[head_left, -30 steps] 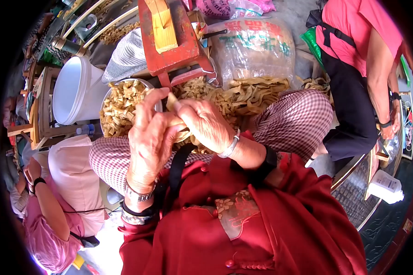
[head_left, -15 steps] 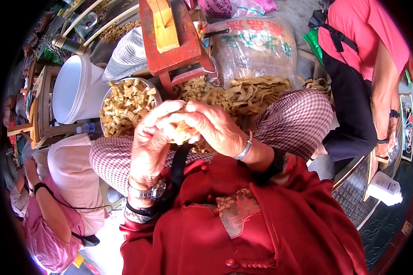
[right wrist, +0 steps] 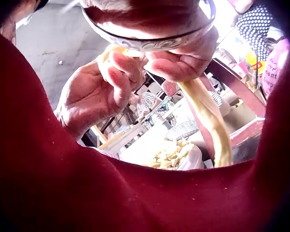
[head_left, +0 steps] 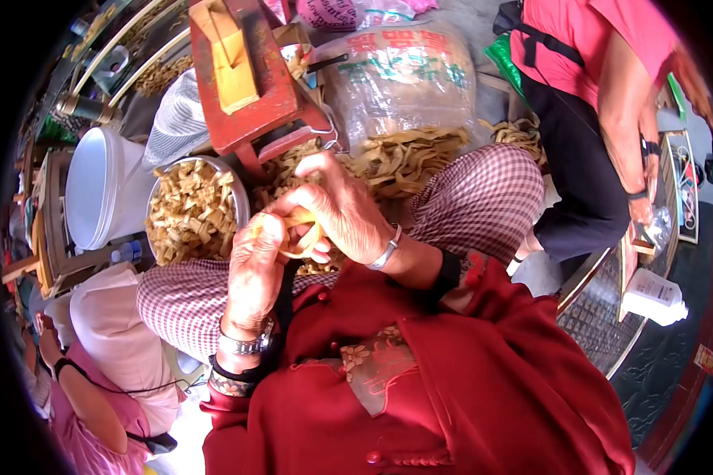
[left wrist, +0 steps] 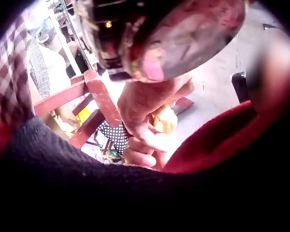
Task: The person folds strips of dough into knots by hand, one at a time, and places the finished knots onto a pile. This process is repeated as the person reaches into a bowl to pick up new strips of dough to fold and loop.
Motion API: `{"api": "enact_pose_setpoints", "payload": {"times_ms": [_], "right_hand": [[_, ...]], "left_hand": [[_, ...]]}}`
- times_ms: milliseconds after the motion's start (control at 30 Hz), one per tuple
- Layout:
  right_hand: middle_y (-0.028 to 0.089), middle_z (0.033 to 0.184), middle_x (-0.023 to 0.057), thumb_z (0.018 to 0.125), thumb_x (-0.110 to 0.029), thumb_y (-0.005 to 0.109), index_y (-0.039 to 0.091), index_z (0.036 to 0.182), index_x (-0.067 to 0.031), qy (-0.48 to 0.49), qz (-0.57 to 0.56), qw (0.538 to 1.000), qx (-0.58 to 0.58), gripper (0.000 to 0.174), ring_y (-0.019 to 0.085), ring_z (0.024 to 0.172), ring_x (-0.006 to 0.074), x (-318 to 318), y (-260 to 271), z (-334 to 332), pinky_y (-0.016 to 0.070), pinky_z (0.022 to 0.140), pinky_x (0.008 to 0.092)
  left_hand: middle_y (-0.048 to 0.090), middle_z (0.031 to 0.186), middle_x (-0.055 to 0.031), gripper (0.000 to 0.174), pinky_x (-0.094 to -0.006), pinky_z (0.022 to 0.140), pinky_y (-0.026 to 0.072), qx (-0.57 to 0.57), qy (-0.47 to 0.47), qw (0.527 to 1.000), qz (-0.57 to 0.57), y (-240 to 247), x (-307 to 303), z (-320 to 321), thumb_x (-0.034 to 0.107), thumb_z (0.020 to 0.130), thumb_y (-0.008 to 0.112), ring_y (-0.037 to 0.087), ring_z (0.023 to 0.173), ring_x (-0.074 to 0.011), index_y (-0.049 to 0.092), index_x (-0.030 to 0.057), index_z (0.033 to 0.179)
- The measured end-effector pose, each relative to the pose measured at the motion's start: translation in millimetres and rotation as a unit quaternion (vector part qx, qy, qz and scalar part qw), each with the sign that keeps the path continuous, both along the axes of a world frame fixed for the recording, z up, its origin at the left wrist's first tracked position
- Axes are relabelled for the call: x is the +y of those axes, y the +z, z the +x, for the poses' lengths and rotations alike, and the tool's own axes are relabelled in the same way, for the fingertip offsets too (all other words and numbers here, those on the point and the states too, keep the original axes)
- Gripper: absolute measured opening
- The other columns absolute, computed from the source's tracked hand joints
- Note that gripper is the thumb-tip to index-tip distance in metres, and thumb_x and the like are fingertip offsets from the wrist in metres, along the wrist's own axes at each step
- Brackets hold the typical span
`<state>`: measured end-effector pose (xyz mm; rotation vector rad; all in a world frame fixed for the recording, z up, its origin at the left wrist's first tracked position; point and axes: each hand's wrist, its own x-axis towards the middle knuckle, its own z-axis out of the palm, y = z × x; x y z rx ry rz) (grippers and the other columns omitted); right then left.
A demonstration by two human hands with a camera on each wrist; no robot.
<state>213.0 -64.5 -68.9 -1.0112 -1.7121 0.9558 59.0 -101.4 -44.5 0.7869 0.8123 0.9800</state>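
Over the lap, both hands work a pale yellow, flexible strip, bent into a loop between them. My left hand pinches one part between thumb and curled fingers. From the other side, my right hand grips the strip, its fingers partly hidden behind the loop. In the right wrist view, a long end of the strip hangs down from the right hand. A round bowl beside the left knee is heaped with small knotted pieces. Loose long strips lie beyond the hands.
A red wooden stool with a yellow wooden block stands ahead. Left of the bowl is a white bucket. A large clear plastic sack lies behind the strips. People sit close on the right and left.
The hands go from bunched together around the strip to slightly apart, with a loop now showing between them. The left hand is lower. The whole head view has shifted, moving the surroundings left.
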Motion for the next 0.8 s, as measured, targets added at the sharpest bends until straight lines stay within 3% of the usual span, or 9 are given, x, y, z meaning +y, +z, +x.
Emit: {"api": "enact_pose_setpoints", "payload": {"times_ms": [100,167,200,233,367,467,533,633,800], "right_hand": [[0.052,0.060,0.0088,0.092,-0.030,0.053,0.058,0.085,-0.0060,0.027,-0.092,0.991,0.094,0.026,0.058,0.058,0.0293,-3,-7,9,0.0449,0.056,0.0369],[0.052,0.060,0.0115,0.092,-0.034,0.054,0.057,0.073,-0.0023,0.001,-0.089,0.995,0.048,0.037,0.056,0.055,0.0268,5,1,22,0.0413,0.052,0.0363],[0.050,0.059,0.0038,0.092,-0.028,0.057,0.057,0.074,-0.0003,0.011,-0.097,0.995,0.004,0.033,0.045,0.056,0.0079,6,8,31,0.0384,0.051,0.0268],[0.050,0.058,0.0035,0.090,-0.026,0.060,0.057,0.073,-0.0004,0.017,-0.081,0.996,-0.020,0.031,0.046,0.056,0.0068,10,9,37,0.0381,0.050,0.0267],[0.051,0.061,0.0030,0.087,-0.015,0.064,0.057,0.077,0.0003,0.056,-0.113,0.992,-0.013,0.020,0.046,0.056,0.0065,11,6,39,0.0373,0.049,0.0256],[0.048,0.066,0.0028,0.085,-0.008,0.061,0.058,0.083,0.0007,0.030,-0.109,0.993,-0.023,0.010,0.044,0.059,0.0076,15,1,34,0.0374,0.054,0.0248],[0.052,0.072,0.0028,0.089,-0.012,0.059,0.057,0.088,0.0002,0.053,-0.128,0.989,-0.051,0.012,0.050,0.062,0.0070,16,-4,36,0.0414,0.049,0.0222],[0.054,0.076,0.0027,0.091,-0.018,0.057,0.056,0.095,-0.0014,0.095,-0.259,0.961,-0.020,0.017,0.054,0.065,0.0065,18,-4,34,0.0464,0.047,0.0204],[0.055,0.068,0.0013,0.090,-0.029,0.060,0.055,0.096,-0.0036,0.138,-0.313,0.939,0.025,0.026,0.053,0.059,0.0070,18,-4,9,0.0446,0.041,0.0224]], "left_hand": [[0.062,0.106,-0.0195,0.047,-0.0401,0.070,0.0556,-0.137,-0.036,0.989,-0.029,3,9,-10,0.036,0.097,0.044,0.064,0.079,-0.0237,0.054,-0.0066,0.114],[0.054,0.093,-0.0100,0.044,-0.0322,0.060,0.0522,-0.158,0.020,0.985,-0.065,13,14,-18,0.036,0.098,0.041,0.049,0.064,-0.0119,0.056,-0.0040,0.108],[0.055,0.092,-0.0103,0.045,-0.0346,0.064,0.0539,-0.173,0.026,0.982,-0.065,12,16,-24,0.036,0.098,0.042,0.049,0.063,-0.0115,0.055,-0.0058,0.109],[0.056,0.091,-0.0106,0.046,-0.0369,0.067,0.0555,-0.187,0.034,0.980,-0.065,13,18,-27,0.035,0.098,0.043,0.048,0.063,-0.0111,0.054,-0.0076,0.110],[0.057,0.093,-0.0103,0.049,-0.0374,0.066,0.0572,-0.142,0.054,0.987,-0.048,11,28,-24,0.037,0.097,0.042,0.052,0.066,-0.0119,0.052,-0.0070,0.116],[0.060,0.091,-0.0101,0.053,-0.0333,0.059,0.0571,-0.001,0.093,0.995,-0.026,2,38,-13,0.041,0.096,0.044,0.057,0.062,-0.0135,0.054,-0.0067,0.115],[0.060,0.073,-0.0055,0.053,-0.0214,0.043,0.0472,0.088,0.057,0.993,-0.052,2,38,-12,0.043,0.096,0.045,0.049,0.045,-0.0084,0.057,-0.0051,0.112],[0.051,0.061,-0.0003,0.046,-0.0190,0.039,0.0353,0.163,0.004,0.986,-0.045,-6,38,-23,0.039,0.097,0.044,0.039,0.043,-0.0044,0.056,-0.0035,0.110],[0.052,0.068,0.0014,0.019,-0.0184,0.042,0.0344,0.122,0.059,0.986,-0.093,-5,39,-24,0.017,0.089,0.061,0.038,0.046,-0.0030,0.057,0.0001,0.097]]}}
